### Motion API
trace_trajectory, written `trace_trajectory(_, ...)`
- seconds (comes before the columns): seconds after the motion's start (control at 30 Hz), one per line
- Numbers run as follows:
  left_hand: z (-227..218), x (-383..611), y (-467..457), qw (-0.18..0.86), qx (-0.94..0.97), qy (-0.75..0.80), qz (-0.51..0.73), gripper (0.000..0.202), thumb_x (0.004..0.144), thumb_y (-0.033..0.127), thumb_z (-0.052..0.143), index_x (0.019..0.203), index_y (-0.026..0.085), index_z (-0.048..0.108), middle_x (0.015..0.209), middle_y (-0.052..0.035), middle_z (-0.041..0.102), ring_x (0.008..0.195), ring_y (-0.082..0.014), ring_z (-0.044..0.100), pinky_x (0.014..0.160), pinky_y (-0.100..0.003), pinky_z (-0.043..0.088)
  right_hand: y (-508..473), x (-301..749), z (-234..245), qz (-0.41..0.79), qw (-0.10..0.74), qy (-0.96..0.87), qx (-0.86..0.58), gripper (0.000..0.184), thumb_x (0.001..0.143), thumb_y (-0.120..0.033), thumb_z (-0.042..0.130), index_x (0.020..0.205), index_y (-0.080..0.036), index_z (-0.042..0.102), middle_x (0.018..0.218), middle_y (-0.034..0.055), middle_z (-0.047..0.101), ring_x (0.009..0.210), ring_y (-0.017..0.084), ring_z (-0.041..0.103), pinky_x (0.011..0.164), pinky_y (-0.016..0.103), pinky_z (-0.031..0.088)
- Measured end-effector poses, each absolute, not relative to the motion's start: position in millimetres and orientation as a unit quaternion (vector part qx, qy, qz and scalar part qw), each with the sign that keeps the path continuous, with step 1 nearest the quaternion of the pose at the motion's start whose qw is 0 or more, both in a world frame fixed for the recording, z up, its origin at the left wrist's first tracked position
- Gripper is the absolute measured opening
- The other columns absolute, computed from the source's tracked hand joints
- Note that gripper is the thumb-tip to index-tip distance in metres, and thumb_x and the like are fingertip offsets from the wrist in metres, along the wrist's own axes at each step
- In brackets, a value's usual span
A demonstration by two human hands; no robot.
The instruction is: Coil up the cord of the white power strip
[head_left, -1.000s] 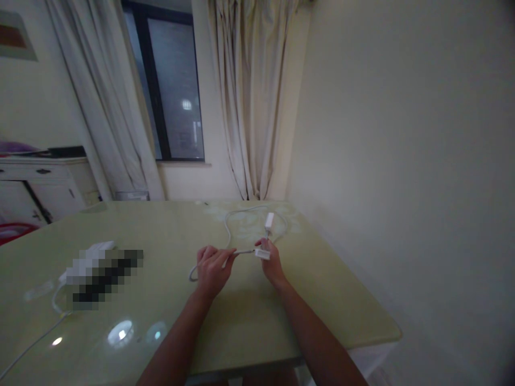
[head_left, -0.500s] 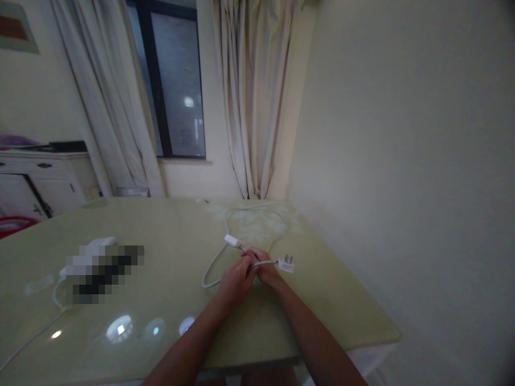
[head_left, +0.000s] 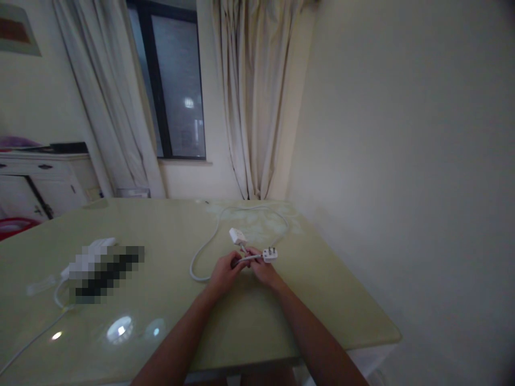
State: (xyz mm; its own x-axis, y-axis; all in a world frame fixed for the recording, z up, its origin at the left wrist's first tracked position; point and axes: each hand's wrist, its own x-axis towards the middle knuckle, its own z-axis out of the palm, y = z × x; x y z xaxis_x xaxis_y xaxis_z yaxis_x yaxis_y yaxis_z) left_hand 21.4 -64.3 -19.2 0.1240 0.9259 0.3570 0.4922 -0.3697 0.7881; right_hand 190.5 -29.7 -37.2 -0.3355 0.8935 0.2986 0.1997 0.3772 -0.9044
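My left hand (head_left: 223, 272) is closed, pinching a white power cable (head_left: 196, 257) a short way behind its three-pin plug (head_left: 270, 255). The plug sticks out to the right, over my right hand, with its pins up. My right hand (head_left: 263, 271) is closed round the cable just below a small white block (head_left: 237, 236), which looks like a socket end and tilts up to the left. Both hands are close together above the table, and their fingers partly hide the cable between them. The rest of the cable lies in a wide loop beyond them.
The pale green glossy table (head_left: 161, 230) meets the wall on the right. On its left lies a white device (head_left: 105, 244) with its own cord (head_left: 32, 340), beside a blurred-out dark object (head_left: 108, 273). Curtains, a window and a white cabinet (head_left: 60, 182) stand behind.
My hands have drawn slightly apart, the left one moving left. The plug has shifted left and up. The white block has turned more upright, and the cable loop has widened to the left.
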Motion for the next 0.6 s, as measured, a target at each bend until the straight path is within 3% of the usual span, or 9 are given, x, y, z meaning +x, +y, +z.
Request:
trace_trajectory(0.1,-16.0,22.2,-66.2,0.284,0.669,0.489,0.482,0.039,0.078,0.053,0.072,0.090,0.018,0.064,0.071,0.0001,0.065,0.064,-0.0153,0.058,0.060,-0.025,0.041,-31.4,192.4,-34.3,0.418,0.434,-0.698,-0.386,0.040,0.081,-0.025,0.051,0.118,-0.024,0.067,0.099,0.0029,0.066,0.092,0.020,0.056,0.092,0.035,0.044)
trace_trajectory(0.17,-14.0,22.8,-66.2,0.304,0.651,0.482,0.501,0.042,0.075,0.052,0.075,0.096,0.017,0.064,0.073,-0.0004,0.066,0.066,-0.0163,0.061,0.062,-0.026,0.044,-32.8,194.4,-31.8,0.441,0.429,-0.692,-0.379,0.039,0.083,-0.028,0.050,0.117,-0.023,0.068,0.095,0.0028,0.065,0.088,0.020,0.055,0.087,0.034,0.045)
trace_trajectory(0.27,-12.6,23.0,-65.7,0.298,0.646,0.500,0.494,0.038,0.078,0.053,0.071,0.093,0.017,0.066,0.076,-0.0033,0.071,0.071,-0.0191,0.065,0.068,-0.029,0.048,-35.5,197.3,-27.4,0.479,0.417,-0.688,-0.351,0.041,0.087,-0.034,0.050,0.120,-0.020,0.069,0.090,0.0027,0.063,0.079,0.018,0.052,0.078,0.032,0.045)
trace_trajectory(0.4,-14.2,21.1,-66.0,0.271,0.671,0.540,0.431,0.044,0.084,0.059,0.062,0.092,0.018,0.072,0.085,-0.0079,0.074,0.075,-0.0226,0.067,0.070,-0.032,0.049,-41.9,199.3,-18.0,0.477,0.430,-0.705,-0.302,0.045,0.093,-0.050,0.049,0.118,-0.019,0.072,0.092,0.0037,0.061,0.081,0.017,0.052,0.078,0.032,0.045)
trace_trajectory(0.5,-17.9,17.5,-65.9,0.314,0.684,0.516,0.409,0.056,0.084,0.062,0.061,0.114,0.016,0.070,0.102,-0.0107,0.074,0.073,-0.0207,0.066,0.070,-0.032,0.050,-46.6,198.8,-11.8,0.480,0.429,-0.707,-0.292,0.053,0.095,-0.061,0.047,0.112,-0.018,0.074,0.086,0.0030,0.061,0.080,0.017,0.053,0.078,0.031,0.045)
trace_trajectory(0.6,-21.2,15.2,-66.4,0.368,0.687,0.478,0.404,0.073,0.084,0.062,0.062,0.142,0.018,0.053,0.123,-0.0125,0.068,0.075,-0.0171,0.064,0.072,-0.031,0.051,-46.8,197.0,-11.2,0.502,0.428,-0.683,-0.313,0.064,0.089,-0.072,0.050,0.104,-0.015,0.076,0.075,0.0019,0.060,0.073,0.017,0.054,0.074,0.031,0.046)
